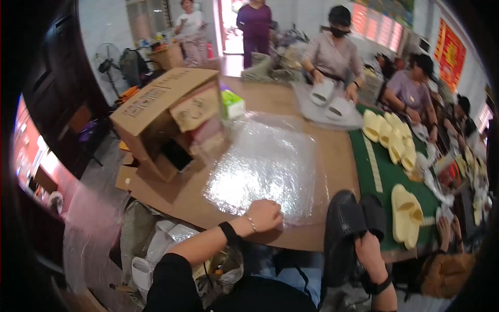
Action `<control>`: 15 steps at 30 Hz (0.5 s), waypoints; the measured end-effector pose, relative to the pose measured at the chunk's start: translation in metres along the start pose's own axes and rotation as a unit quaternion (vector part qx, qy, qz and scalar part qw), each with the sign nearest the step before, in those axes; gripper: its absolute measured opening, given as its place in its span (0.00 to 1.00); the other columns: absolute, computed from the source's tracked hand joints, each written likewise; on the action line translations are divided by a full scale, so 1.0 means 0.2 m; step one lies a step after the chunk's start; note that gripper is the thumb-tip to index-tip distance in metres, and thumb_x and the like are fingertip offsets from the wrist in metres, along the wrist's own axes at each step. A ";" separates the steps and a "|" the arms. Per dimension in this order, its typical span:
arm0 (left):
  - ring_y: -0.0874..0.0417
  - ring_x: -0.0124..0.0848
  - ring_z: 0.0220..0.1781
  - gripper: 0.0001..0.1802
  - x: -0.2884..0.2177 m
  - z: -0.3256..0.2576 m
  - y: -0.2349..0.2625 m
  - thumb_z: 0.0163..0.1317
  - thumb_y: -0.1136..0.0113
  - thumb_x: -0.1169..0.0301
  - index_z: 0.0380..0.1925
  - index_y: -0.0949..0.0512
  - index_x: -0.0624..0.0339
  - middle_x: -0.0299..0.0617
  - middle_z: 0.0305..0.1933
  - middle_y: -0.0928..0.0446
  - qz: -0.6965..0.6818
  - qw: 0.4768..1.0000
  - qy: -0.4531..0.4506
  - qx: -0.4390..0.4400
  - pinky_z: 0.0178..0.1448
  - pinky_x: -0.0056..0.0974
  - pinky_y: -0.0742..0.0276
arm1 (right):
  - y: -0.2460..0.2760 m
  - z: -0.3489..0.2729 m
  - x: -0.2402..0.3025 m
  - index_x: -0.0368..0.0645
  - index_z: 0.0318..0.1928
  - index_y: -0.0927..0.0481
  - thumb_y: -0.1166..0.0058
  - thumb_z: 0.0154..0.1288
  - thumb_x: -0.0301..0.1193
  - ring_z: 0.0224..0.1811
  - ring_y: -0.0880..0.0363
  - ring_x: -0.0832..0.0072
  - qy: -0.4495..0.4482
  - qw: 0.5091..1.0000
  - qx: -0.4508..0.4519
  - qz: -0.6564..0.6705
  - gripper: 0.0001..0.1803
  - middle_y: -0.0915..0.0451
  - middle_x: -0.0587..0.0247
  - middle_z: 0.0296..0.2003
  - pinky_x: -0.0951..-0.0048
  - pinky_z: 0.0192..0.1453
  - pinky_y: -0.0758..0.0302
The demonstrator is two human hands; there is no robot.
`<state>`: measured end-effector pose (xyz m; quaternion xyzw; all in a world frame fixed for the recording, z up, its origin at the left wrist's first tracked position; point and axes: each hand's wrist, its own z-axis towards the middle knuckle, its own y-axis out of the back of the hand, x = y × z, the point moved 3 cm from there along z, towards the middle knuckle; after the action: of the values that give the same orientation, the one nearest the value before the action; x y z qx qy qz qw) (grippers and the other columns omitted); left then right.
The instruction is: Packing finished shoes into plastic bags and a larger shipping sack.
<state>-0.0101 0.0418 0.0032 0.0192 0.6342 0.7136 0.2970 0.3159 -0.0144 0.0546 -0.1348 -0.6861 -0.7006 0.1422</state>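
My right hand [370, 254] is closed on a pair of black slippers [345, 222], held upright over the table's near edge at the right. The two slippers are side by side, and my fingers reach into the opening of one. My left hand [263, 215] is closed at the near edge of a clear plastic bag [265, 164], its fingertips pinching the film. The bag lies flat and shiny on the cardboard-covered table [340, 164], seemingly on a stack of similar ones. To the right of the black pair lies a pair of pale yellow slippers [405, 216] on a green mat [370, 179].
An open cardboard box [156, 104] stands at the left with a dark phone [176, 154] in it. More yellow slippers [391, 136] sit on the mat. Across the table a co-worker [335, 54] handles white slippers [323, 92]. White slippers [143, 273] fill a sack at lower left.
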 end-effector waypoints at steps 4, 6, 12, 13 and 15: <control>0.21 0.45 0.33 0.12 -0.06 -0.03 0.07 0.56 0.54 0.63 0.26 0.26 0.60 0.47 0.29 0.23 -0.007 0.997 0.010 0.079 0.37 0.46 0.26 | 0.02 -0.03 0.04 0.26 0.29 0.27 0.52 0.60 0.33 0.33 0.26 0.43 -0.008 0.999 0.027 -0.036 0.17 0.26 0.33 0.26 0.52 0.37 0.28; 0.21 0.45 0.34 0.13 -0.04 -0.05 0.08 0.58 0.55 0.63 0.28 0.25 0.59 0.47 0.30 0.23 -0.012 0.996 0.015 0.085 0.37 0.45 0.25 | -0.01 -0.02 0.07 0.26 0.28 0.27 0.52 0.60 0.33 0.33 0.25 0.43 0.003 0.999 0.021 -0.028 0.17 0.26 0.33 0.25 0.52 0.36 0.28; 0.21 0.44 0.38 0.15 0.02 -0.03 0.05 0.64 0.57 0.61 0.41 0.23 0.54 0.43 0.37 0.22 -0.018 0.993 0.021 0.114 0.40 0.44 0.25 | -0.05 0.02 0.08 0.26 0.26 0.27 0.53 0.60 0.36 0.31 0.25 0.42 0.015 0.999 0.031 -0.030 0.20 0.25 0.34 0.24 0.52 0.36 0.27; 0.21 0.43 0.38 0.15 0.02 -0.02 0.04 0.64 0.56 0.60 0.42 0.23 0.53 0.43 0.38 0.21 -0.019 0.993 0.018 0.111 0.40 0.43 0.25 | -0.06 0.03 0.08 0.27 0.26 0.27 0.54 0.61 0.38 0.31 0.24 0.43 0.008 0.999 0.041 -0.032 0.21 0.25 0.34 0.25 0.51 0.37 0.27; 0.21 0.43 0.38 0.16 0.03 -0.01 0.04 0.64 0.56 0.60 0.43 0.23 0.52 0.42 0.38 0.21 -0.020 0.994 0.016 0.108 0.41 0.43 0.25 | -0.06 0.03 0.08 0.27 0.26 0.27 0.53 0.61 0.38 0.31 0.24 0.43 0.009 0.999 0.034 -0.037 0.21 0.25 0.34 0.25 0.51 0.37 0.27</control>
<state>-0.0193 0.0430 0.0072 0.0272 0.7128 0.6348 0.2970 0.2966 -0.0080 0.0497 -0.0985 -0.7126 -0.6830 0.1269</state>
